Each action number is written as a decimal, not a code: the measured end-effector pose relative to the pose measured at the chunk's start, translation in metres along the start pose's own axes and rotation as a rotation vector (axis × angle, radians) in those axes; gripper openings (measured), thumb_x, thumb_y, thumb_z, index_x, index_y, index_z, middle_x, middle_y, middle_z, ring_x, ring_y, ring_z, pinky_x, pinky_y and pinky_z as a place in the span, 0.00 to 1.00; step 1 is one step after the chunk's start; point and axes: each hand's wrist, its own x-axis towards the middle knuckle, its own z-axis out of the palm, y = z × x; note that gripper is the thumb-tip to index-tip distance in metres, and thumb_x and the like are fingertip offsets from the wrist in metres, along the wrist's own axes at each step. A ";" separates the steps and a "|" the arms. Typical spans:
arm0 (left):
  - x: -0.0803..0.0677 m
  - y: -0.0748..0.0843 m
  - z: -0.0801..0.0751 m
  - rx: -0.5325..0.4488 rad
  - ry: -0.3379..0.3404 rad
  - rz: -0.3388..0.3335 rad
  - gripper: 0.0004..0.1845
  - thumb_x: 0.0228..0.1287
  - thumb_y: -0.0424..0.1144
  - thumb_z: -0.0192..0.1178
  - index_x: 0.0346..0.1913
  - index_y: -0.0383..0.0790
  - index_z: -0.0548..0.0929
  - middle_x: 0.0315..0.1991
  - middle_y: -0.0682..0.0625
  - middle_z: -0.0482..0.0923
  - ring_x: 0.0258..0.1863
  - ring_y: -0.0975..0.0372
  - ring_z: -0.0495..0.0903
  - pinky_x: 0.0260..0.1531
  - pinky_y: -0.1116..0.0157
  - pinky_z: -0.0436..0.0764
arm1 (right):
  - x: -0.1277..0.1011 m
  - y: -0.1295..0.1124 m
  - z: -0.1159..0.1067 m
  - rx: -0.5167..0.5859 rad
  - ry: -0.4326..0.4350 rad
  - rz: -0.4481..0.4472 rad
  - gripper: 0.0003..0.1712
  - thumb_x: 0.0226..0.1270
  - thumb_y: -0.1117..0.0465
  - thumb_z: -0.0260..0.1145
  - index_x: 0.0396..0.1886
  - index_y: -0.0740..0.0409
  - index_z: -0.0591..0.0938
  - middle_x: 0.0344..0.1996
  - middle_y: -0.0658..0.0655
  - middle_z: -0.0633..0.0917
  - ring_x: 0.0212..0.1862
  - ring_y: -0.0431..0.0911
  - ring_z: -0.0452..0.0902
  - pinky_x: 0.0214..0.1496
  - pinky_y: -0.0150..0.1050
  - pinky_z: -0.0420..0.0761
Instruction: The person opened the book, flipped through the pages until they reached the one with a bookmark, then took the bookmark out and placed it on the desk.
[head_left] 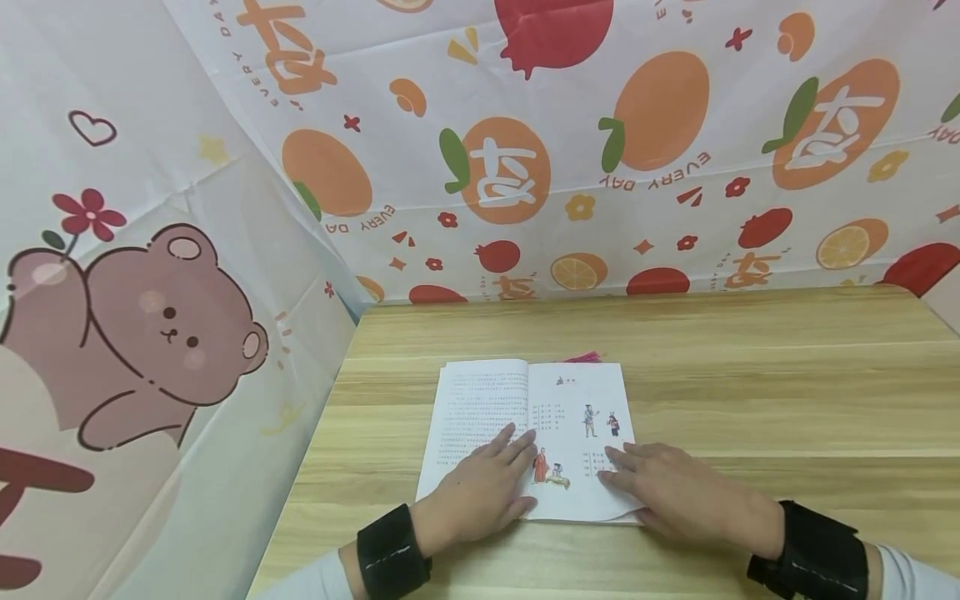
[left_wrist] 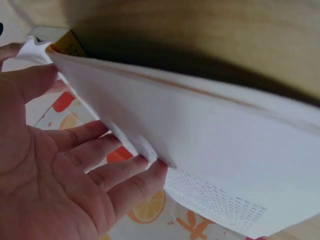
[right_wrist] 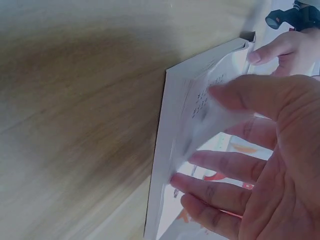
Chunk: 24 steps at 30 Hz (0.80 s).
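Note:
An open book (head_left: 573, 500) lies on the wooden table, with printed text on its left page and small coloured figures on its right page. My left hand (head_left: 480, 492) rests on the book near its middle fold, fingers extended. Over the lower right part of the right page is my right hand (head_left: 675, 492), its fingers fairly straight and spread. In the right wrist view, the right thumb (right_wrist: 235, 95) is blurred beside a curved, raised page (right_wrist: 212, 115). The left wrist view shows the left fingertips (left_wrist: 142, 182) touching the pages.
The wooden table (head_left: 750, 375) extends around the book. A pink tassel-like strip (head_left: 583, 357) sticks out past the book's top edge. Behind the table hangs a fruit-printed cloth (head_left: 420, 183), and a bear-printed cloth (head_left: 300, 450) hangs at the left. Black bands (head_left: 393, 550) circle both wrists.

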 end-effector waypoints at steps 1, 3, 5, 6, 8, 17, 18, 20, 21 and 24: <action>0.001 0.001 0.000 -0.022 -0.006 -0.009 0.36 0.73 0.60 0.51 0.72 0.37 0.69 0.75 0.44 0.64 0.74 0.45 0.63 0.65 0.51 0.74 | 0.000 -0.001 0.000 -0.006 -0.001 0.002 0.30 0.58 0.59 0.75 0.62 0.54 0.82 0.63 0.63 0.80 0.62 0.60 0.78 0.59 0.57 0.79; 0.003 0.004 0.001 -0.064 -0.013 -0.034 0.40 0.72 0.65 0.49 0.73 0.37 0.68 0.76 0.43 0.63 0.74 0.42 0.62 0.61 0.46 0.76 | 0.002 -0.002 -0.001 -0.029 0.013 0.003 0.31 0.56 0.62 0.74 0.62 0.56 0.81 0.63 0.63 0.80 0.63 0.59 0.77 0.61 0.56 0.78; 0.005 0.008 0.001 -0.099 -0.016 -0.059 0.45 0.69 0.70 0.47 0.74 0.37 0.67 0.76 0.41 0.62 0.73 0.38 0.61 0.59 0.42 0.77 | 0.004 -0.003 -0.001 -0.071 0.045 -0.008 0.30 0.57 0.63 0.73 0.63 0.57 0.81 0.64 0.62 0.79 0.65 0.58 0.76 0.63 0.56 0.76; 0.007 0.011 0.001 -0.106 -0.013 -0.067 0.47 0.67 0.73 0.46 0.74 0.37 0.67 0.76 0.40 0.62 0.72 0.36 0.61 0.58 0.41 0.77 | 0.005 -0.003 -0.001 -0.101 0.070 -0.021 0.31 0.58 0.64 0.72 0.64 0.58 0.80 0.65 0.62 0.78 0.65 0.58 0.75 0.64 0.56 0.75; 0.010 0.015 0.002 -0.115 -0.009 -0.083 0.51 0.65 0.75 0.45 0.74 0.36 0.66 0.76 0.38 0.61 0.72 0.34 0.61 0.57 0.39 0.77 | 0.007 -0.003 -0.001 -0.171 0.138 -0.052 0.33 0.58 0.65 0.69 0.66 0.60 0.77 0.67 0.63 0.76 0.67 0.58 0.73 0.66 0.57 0.73; 0.011 0.026 0.002 -0.095 0.020 -0.164 0.48 0.64 0.55 0.62 0.78 0.32 0.55 0.77 0.33 0.55 0.71 0.35 0.62 0.57 0.39 0.76 | 0.020 -0.011 -0.005 -0.303 0.392 -0.121 0.44 0.58 0.61 0.65 0.76 0.60 0.63 0.75 0.61 0.66 0.75 0.56 0.62 0.78 0.50 0.51; 0.010 0.026 0.002 -0.108 0.030 -0.171 0.50 0.62 0.52 0.64 0.78 0.32 0.52 0.77 0.33 0.53 0.72 0.35 0.62 0.57 0.39 0.76 | 0.020 -0.012 -0.004 -0.299 0.406 -0.112 0.43 0.61 0.58 0.64 0.76 0.61 0.62 0.75 0.62 0.65 0.75 0.56 0.61 0.80 0.48 0.45; 0.007 0.027 0.000 -0.139 0.060 -0.183 0.55 0.58 0.47 0.68 0.80 0.34 0.45 0.79 0.32 0.46 0.72 0.36 0.61 0.57 0.38 0.76 | 0.019 -0.012 -0.002 -0.291 0.421 -0.084 0.41 0.67 0.53 0.59 0.77 0.62 0.60 0.76 0.62 0.63 0.76 0.57 0.59 0.81 0.44 0.36; 0.006 0.027 -0.001 -0.146 0.086 -0.187 0.58 0.56 0.45 0.70 0.80 0.36 0.42 0.79 0.33 0.44 0.73 0.36 0.61 0.57 0.38 0.76 | 0.017 -0.012 -0.001 -0.281 0.421 -0.066 0.40 0.70 0.52 0.56 0.77 0.62 0.60 0.77 0.63 0.62 0.76 0.58 0.58 0.81 0.42 0.32; 0.001 0.026 -0.005 -0.131 0.188 -0.189 0.67 0.49 0.40 0.75 0.81 0.42 0.35 0.80 0.33 0.37 0.73 0.37 0.59 0.56 0.39 0.76 | 0.013 -0.011 0.002 -0.264 0.404 -0.014 0.40 0.74 0.46 0.56 0.77 0.63 0.60 0.77 0.62 0.63 0.76 0.58 0.58 0.81 0.45 0.41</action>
